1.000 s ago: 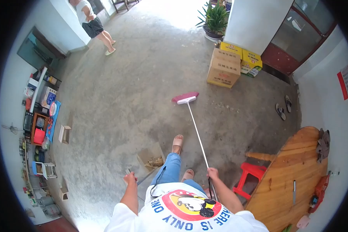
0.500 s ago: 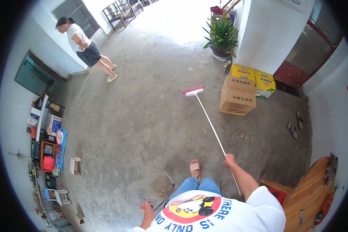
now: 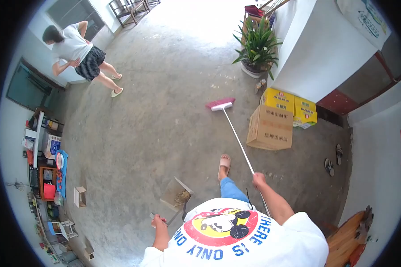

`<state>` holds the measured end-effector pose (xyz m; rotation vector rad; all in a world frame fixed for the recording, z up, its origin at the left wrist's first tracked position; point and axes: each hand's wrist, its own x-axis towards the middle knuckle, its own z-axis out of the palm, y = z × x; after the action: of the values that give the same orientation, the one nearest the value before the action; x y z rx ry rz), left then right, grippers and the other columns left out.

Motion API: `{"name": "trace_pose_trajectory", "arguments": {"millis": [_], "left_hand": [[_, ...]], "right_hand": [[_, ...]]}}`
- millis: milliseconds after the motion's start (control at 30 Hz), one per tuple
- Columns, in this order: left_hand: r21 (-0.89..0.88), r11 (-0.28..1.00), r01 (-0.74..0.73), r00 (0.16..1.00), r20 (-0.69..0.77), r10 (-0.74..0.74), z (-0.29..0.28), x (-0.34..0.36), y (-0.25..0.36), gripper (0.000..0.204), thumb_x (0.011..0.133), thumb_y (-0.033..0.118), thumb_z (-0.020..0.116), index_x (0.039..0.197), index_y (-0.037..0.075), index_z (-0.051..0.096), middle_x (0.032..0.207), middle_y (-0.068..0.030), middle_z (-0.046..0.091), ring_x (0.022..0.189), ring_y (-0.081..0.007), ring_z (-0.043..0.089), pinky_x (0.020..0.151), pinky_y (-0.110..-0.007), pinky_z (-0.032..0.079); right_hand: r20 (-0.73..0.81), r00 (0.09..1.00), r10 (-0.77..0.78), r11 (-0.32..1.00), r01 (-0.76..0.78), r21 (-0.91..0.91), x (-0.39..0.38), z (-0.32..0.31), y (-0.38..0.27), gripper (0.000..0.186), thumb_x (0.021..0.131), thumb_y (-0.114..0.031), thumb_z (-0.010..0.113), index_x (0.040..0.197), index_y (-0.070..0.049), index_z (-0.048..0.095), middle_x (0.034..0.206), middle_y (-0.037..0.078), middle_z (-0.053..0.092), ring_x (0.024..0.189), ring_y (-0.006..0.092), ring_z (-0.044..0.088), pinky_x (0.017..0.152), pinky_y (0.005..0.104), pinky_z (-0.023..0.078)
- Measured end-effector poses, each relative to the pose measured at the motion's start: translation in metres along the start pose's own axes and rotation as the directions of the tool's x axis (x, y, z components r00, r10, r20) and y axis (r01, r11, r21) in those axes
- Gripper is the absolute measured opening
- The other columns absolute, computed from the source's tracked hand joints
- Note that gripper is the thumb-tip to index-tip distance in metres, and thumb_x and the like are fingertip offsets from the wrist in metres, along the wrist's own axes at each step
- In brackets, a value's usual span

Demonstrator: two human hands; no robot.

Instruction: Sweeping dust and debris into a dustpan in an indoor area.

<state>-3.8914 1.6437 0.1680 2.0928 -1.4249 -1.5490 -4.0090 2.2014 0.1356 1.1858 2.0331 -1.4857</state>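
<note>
we see a white-handled broom [image 3: 237,139] reaching forward over the grey concrete floor [image 3: 133,147], its pink-bristled head [image 3: 220,105] farthest from the wearer; whether the bristles press on the ground we cannot tell. the right hand [image 3: 259,180] is closed around the stick, well below that head. to the left, near the wearer's body, we find a pale, box-like dustpan [image 3: 168,192] with brownish debris [image 3: 182,197] gathered on its right side; the left hand [image 3: 158,220] is curled about its grey handle, so that the two hands are well apart, each with its own implement. between broom and dustpan we note one foot in a pink slipper [image 3: 225,164]. just right of the broom's head stands a brown cardboard box [image 3: 270,129], with yellow cartons [image 3: 293,107] directly behind it, and beyond these a potted plant [image 3: 256,49] near the wall. toward the right wall we observe a pair of dark sandals [image 3: 329,167]. at left a small open box [image 3: 79,197] sits on the floor, and at upper left another person [image 3: 91,64], in patterned shorts, stands well apart from the broom.
</note>
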Motion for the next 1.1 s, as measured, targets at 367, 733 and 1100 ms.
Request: {"name": "trace_pose_trajectory", "arguments": {"millis": [367, 733, 1100], "left_hand": [[-0.095, 0.994, -0.052, 0.996, 0.073, 0.059, 0.215, -0.069, 0.109, 0.014, 0.067, 0.010, 0.058, 0.069, 0.003, 0.046, 0.049, -0.0107, 0.047, 0.040, -0.0217, 0.048, 0.036, -0.033, 0.040], [0.000, 0.987, -0.164, 0.976, 0.144, 0.162, 0.395, -0.119, 0.202, 0.016, 0.065, 0.007, 0.060, 0.065, 0.004, 0.045, 0.048, -0.0083, 0.047, 0.037, -0.0189, 0.047, 0.035, -0.031, 0.039], [-0.001, 0.993, -0.122, 0.992, 0.015, 0.122, 0.503, -0.141, 0.244, 0.019, 0.062, 0.003, 0.061, 0.064, 0.004, 0.041, 0.048, -0.0076, 0.047, 0.035, -0.0192, 0.050, 0.029, -0.029, 0.035]], "right_hand": [[-0.081, 0.931, -0.357, 0.927, 0.342, -0.154, 0.036, -0.118, -0.031, 0.023, 0.088, -0.018, 0.048, 0.070, -0.003, 0.050, 0.055, 0.002, 0.045, 0.050, 0.0130, 0.041, 0.047, 0.0319, 0.036], [-0.064, 0.953, -0.296, 0.872, 0.242, -0.426, 0.204, -0.097, -0.230, 0.023, 0.085, -0.018, 0.050, 0.075, -0.001, 0.060, 0.061, 0.013, 0.055, 0.057, 0.0194, 0.054, 0.057, 0.0397, 0.043], [0.179, 0.833, -0.524, 0.648, 0.526, -0.551, 0.281, -0.125, -0.496, 0.027, 0.089, -0.021, 0.046, 0.096, 0.000, 0.061, 0.076, 0.021, 0.061, 0.071, 0.0346, 0.061, 0.065, 0.0419, 0.046]]}}
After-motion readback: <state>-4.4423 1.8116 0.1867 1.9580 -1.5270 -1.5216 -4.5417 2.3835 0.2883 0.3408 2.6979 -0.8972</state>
